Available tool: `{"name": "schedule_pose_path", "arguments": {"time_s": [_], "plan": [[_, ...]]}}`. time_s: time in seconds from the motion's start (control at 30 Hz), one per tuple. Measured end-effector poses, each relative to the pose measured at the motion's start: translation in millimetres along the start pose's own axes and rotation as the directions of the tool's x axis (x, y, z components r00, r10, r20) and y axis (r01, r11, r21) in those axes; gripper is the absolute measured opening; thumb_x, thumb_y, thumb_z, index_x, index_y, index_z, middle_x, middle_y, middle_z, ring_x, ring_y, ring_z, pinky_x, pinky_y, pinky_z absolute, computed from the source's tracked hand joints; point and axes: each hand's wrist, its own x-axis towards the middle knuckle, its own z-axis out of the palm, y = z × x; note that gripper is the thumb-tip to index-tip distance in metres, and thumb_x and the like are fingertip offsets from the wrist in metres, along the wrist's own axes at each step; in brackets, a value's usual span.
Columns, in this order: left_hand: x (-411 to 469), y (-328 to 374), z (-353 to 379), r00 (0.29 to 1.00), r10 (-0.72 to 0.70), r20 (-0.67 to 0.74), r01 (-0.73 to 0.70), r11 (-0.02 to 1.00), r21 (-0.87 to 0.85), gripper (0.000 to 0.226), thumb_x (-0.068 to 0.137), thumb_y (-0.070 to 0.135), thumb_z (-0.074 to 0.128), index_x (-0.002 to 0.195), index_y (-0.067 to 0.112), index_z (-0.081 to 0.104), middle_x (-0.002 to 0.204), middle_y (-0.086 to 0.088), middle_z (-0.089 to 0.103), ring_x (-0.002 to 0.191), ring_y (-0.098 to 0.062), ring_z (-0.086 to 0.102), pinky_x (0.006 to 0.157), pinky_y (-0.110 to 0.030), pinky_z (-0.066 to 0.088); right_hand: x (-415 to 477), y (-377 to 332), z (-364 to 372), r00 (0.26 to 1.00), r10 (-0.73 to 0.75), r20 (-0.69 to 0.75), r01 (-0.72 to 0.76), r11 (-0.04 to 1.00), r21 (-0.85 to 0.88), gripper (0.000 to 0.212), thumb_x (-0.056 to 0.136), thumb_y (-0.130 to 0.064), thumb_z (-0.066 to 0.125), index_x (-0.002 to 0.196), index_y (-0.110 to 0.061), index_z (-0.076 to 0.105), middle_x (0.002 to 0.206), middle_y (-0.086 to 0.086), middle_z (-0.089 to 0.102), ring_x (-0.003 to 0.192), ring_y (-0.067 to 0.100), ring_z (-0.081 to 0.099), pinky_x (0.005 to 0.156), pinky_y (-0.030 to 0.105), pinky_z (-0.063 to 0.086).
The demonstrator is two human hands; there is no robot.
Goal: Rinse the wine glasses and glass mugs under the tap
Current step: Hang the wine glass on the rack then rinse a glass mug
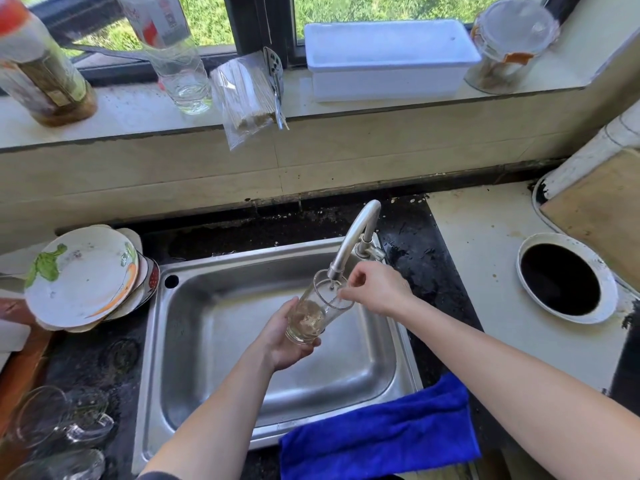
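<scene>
Down at the lower left, well apart from both hands, more clear glasses (52, 427) are lying on the dark counter, partly cut off by the frame edge and too blurred to sort into mugs or stemware. Above them a stack of plates (83, 275) is sitting beside the sink (214, 341).

The left hand (287, 337) is cupping the base of a tall clear glass (318, 306), fingers wrapped round it; cloudy water is churning in the bottom. Its long axis is tilting, base toward the left hand, open mouth pointing up and right.

The tap spout (349, 237) is reaching into that mouth. Just right of the rim, the right hand (377, 289) is pinching the lip with its fingertips. A blue cloth (381, 431) is hanging below the right forearm.
</scene>
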Motion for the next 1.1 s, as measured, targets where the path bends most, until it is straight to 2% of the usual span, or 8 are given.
{"name": "schedule_pose_path", "arguments": {"time_s": [0.07, 0.13, 0.27, 0.37, 0.47, 0.67, 0.9, 1.1], "plan": [[-3, 2, 0, 0.999, -0.037, 0.021, 0.035, 0.997, 0.066, 0.046, 0.087, 0.053, 0.047, 0.101, 0.013, 0.064, 0.077, -0.015, 0.060, 0.055, -0.026, 0.052, 0.045, -0.021, 0.034, 4, -1, 0, 0.997, -0.080, 0.004, 0.080, 0.997, 0.022, 0.020, 0.076, -0.044, 0.074, 0.084, -0.028, 0.065, 0.080, -0.014, 0.064, 0.076, 0.008, 0.059, 0.065, 0.031, 0.043], [-8, 3, 2, 0.996, -0.069, 0.049, 0.063, 0.992, 0.105, 0.048, 0.085, 0.053, 0.048, 0.098, 0.010, 0.065, 0.078, -0.017, 0.061, 0.055, -0.027, 0.054, 0.044, -0.021, 0.038, 7, -2, 1, 0.990, -0.119, 0.074, 0.106, 0.981, 0.160, 0.018, 0.082, -0.037, 0.071, 0.074, -0.021, 0.072, 0.059, -0.011, 0.057, 0.058, 0.009, 0.051, 0.059, 0.030, 0.041], [-13, 0, 5, 0.997, -0.026, 0.069, 0.029, 0.999, -0.040, 0.051, 0.092, 0.050, 0.045, 0.111, 0.006, 0.064, 0.092, -0.020, 0.066, 0.075, -0.035, 0.063, 0.060, -0.032, 0.052, 7, -2, 4, 0.994, -0.060, 0.090, 0.038, 0.972, 0.230, 0.032, 0.087, -0.028, 0.066, 0.060, -0.013, 0.071, 0.040, -0.010, 0.048, 0.041, 0.007, 0.036, 0.050, 0.023, 0.032], [-16, -3, 5, 0.998, -0.001, 0.067, 0.005, 0.998, -0.062, 0.049, 0.093, 0.048, 0.042, 0.109, 0.007, 0.064, 0.089, -0.018, 0.064, 0.069, -0.032, 0.061, 0.055, -0.028, 0.046, 6, -5, 8, 0.987, 0.060, 0.151, -0.107, 0.941, 0.322, 0.027, 0.085, -0.015, 0.060, 0.060, -0.006, 0.067, 0.058, 0.001, 0.069, 0.044, 0.007, 0.047, 0.048, 0.024, 0.033], [-20, -3, 7, 0.998, -0.050, 0.043, 0.049, 0.999, 0.021, 0.046, 0.089, 0.050, 0.043, 0.092, 0.009, 0.064, 0.071, -0.013, 0.061, 0.051, -0.027, 0.054, 0.039, -0.018, 0.036, 5, -12, 6, 0.940, 0.170, 0.296, -0.281, 0.876, 0.391, 0.017, 0.084, -0.011, 0.051, 0.077, -0.003, 0.063, 0.060, 0.008, 0.066, 0.039, 0.009, 0.035, 0.038, 0.020, 0.021], [-23, -3, 10, 0.992, -0.119, 0.049, 0.115, 0.990, 0.077, 0.047, 0.088, 0.045, 0.038, 0.093, 0.003, 0.060, 0.068, -0.015, 0.060, 0.046, -0.023, 0.053, 0.037, -0.016, 0.034, 8, -18, 3, 0.893, 0.205, 0.400, -0.378, 0.824, 0.422, 0.022, 0.096, -0.023, 0.048, 0.089, -0.004, 0.059, 0.054, 0.004, 0.062, 0.040, 0.007, 0.030, 0.033, 0.016, 0.019], [-21, 2, 11, 0.980, 0.157, -0.118, -0.168, 0.982, -0.082, 0.031, 0.093, 0.041, 0.050, 0.089, 0.012, 0.062, 0.071, -0.010, 0.064, 0.055, -0.022, 0.051, 0.046, -0.021, 0.040, 9, 9, 10, 0.914, 0.166, 0.370, -0.351, 0.781, 0.517, 0.024, 0.096, -0.023, 0.054, 0.115, -0.011, 0.062, 0.107, 0.010, 0.069, 0.061, 0.012, 0.059, 0.042, 0.019, 0.038], [-29, 17, 10, 0.812, 0.539, -0.224, -0.452, 0.824, 0.341, 0.015, 0.087, 0.029, 0.066, 0.093, 0.018, 0.058, 0.089, -0.009, 0.057, 0.068, -0.022, 0.055, 0.054, -0.030, 0.040, 8, 15, 22, 0.887, 0.235, 0.398, -0.444, 0.671, 0.594, 0.024, 0.097, -0.027, 0.053, 0.113, -0.009, 0.055, 0.108, 0.019, 0.063, 0.078, 0.029, 0.069, 0.045, 0.023, 0.052]]}}
